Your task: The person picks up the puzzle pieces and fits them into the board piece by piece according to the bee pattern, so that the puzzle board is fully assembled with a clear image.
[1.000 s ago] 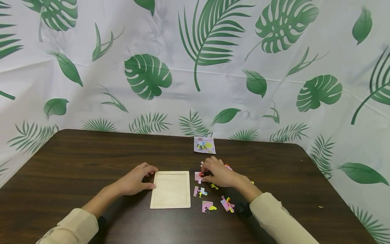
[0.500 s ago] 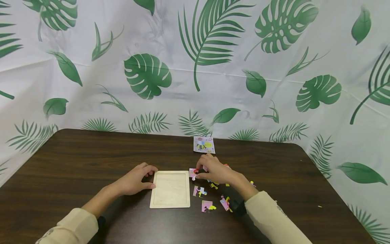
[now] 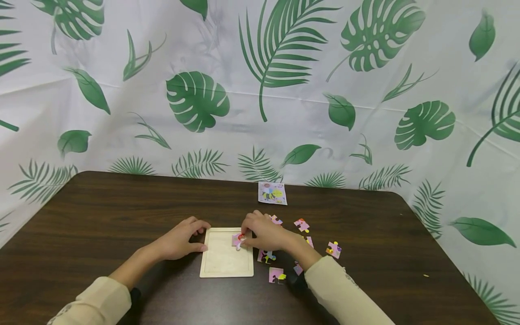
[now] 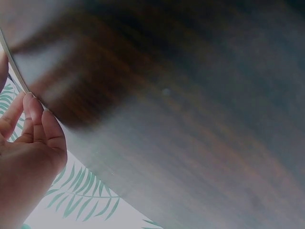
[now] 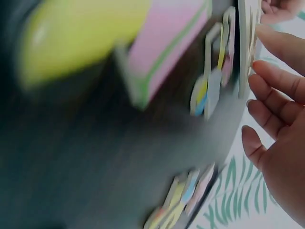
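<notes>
A square pale wooden puzzle tray (image 3: 227,274) lies on the dark table. At its left edge, my left hand (image 3: 181,240) holds it, index finger by the upper left corner and thumb lower down. In the left wrist view, curled fingertips of the left hand (image 4: 35,129) meet the tray's thin edge (image 4: 19,76). Between thumb and index finger, my right hand (image 3: 266,231) pinches a pink puzzle piece (image 3: 235,241) with a red detail, over the tray's upper right part. The right wrist view shows the right hand (image 5: 281,100) at the tray's side.
Several loose puzzle pieces lie right of the tray, among them a pink and yellow piece (image 3: 276,274), one at the far right (image 3: 333,249) and one farther back (image 3: 302,225). A bee picture card (image 3: 272,193) lies near the table's back edge. Behind hangs a leaf-print cloth (image 3: 300,126).
My right hand has carried the pink puzzle piece leftward from beside the tray to over it. Pieces once covered by that arm now show. The left hand has stayed put.
</notes>
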{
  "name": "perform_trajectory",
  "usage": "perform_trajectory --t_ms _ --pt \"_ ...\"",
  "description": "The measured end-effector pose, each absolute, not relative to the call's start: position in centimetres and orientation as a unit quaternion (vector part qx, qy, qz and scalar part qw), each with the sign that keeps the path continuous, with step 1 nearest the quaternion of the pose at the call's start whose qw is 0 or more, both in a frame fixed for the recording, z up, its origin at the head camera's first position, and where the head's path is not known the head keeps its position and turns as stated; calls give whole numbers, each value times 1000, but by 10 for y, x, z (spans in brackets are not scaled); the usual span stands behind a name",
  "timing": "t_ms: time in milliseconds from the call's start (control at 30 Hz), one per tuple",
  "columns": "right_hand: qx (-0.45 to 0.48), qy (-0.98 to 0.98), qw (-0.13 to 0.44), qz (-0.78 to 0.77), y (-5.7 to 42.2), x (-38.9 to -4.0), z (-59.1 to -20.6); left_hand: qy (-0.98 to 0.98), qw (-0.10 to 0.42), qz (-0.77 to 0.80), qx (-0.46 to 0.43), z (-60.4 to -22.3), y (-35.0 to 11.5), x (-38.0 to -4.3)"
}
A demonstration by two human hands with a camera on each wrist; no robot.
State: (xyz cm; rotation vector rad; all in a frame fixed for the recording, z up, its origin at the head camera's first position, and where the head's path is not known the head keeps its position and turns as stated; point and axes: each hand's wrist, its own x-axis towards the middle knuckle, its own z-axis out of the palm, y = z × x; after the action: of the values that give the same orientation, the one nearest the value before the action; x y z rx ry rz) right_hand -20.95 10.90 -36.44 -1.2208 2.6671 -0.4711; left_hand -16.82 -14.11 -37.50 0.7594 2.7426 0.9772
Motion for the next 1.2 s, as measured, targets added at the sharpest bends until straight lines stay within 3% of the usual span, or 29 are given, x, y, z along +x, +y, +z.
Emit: perform_trajectory --t_ms 1200 --pt "-401 910 69 -79 70 -206 -363 907 55 320 268 -381 -144 -174"
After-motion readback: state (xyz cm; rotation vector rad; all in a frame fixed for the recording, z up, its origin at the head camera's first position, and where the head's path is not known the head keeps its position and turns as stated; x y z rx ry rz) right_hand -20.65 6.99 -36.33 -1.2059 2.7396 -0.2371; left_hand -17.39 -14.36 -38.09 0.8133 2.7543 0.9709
